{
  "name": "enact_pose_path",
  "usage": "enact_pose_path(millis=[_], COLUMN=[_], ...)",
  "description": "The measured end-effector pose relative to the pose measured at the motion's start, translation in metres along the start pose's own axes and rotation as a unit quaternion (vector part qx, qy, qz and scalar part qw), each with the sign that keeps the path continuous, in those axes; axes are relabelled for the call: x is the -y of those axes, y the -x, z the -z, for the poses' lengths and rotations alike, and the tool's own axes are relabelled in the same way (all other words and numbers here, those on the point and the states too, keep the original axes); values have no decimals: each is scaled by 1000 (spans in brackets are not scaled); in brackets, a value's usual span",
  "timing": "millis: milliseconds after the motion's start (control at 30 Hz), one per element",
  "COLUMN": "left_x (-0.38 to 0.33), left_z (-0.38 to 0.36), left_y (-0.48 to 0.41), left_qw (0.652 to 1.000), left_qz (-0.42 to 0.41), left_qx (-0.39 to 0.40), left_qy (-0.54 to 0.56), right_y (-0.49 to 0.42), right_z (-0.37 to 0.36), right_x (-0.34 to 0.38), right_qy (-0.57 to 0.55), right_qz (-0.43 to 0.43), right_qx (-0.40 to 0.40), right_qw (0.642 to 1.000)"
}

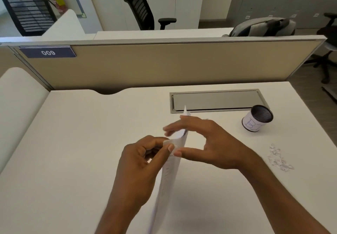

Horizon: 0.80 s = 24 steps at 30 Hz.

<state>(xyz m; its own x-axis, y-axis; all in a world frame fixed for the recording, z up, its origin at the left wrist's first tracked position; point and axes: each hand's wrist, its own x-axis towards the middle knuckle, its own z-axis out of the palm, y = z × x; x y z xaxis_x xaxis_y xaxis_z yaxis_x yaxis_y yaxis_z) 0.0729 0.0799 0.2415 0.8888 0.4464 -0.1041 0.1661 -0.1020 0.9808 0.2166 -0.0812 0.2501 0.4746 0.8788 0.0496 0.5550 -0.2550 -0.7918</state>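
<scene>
Holding the paper sheet (169, 175) edge-on above the tabletop (82, 142), the left hand (138, 160) is pinching its upper edge while the right hand (209, 142) is straddling the top, fingers spread, not gripping yet. Judging by the paper scraps (279, 160) lying at right, tearing is getting under way; the right hand will need to pinch just beside the left and pull apart. The mesh cup (257, 117) is showing a hand-drawn "B"; the partition placard (47, 52) is showing "009".

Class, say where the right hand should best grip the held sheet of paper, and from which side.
The sheet stands edge-on and thin, so the right hand should likely pinch its top edge from the right, close beside where the left hand pinches it.
</scene>
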Motion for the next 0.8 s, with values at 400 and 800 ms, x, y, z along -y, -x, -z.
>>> enact_pose_path(millis=[400, 800], left_x=[-26, -9], left_z=[2, 0], left_y=[50, 85], left_qw=[991, 840], left_qz=[-97, -406], left_qx=[4, -132], left_qy=[-89, -336], right_y=[57, 91], right_z=[1, -17], right_x=[50, 86], right_qy=[-105, -140], right_qz=[-68, -129], right_qx=[-44, -79], right_qw=[991, 978])
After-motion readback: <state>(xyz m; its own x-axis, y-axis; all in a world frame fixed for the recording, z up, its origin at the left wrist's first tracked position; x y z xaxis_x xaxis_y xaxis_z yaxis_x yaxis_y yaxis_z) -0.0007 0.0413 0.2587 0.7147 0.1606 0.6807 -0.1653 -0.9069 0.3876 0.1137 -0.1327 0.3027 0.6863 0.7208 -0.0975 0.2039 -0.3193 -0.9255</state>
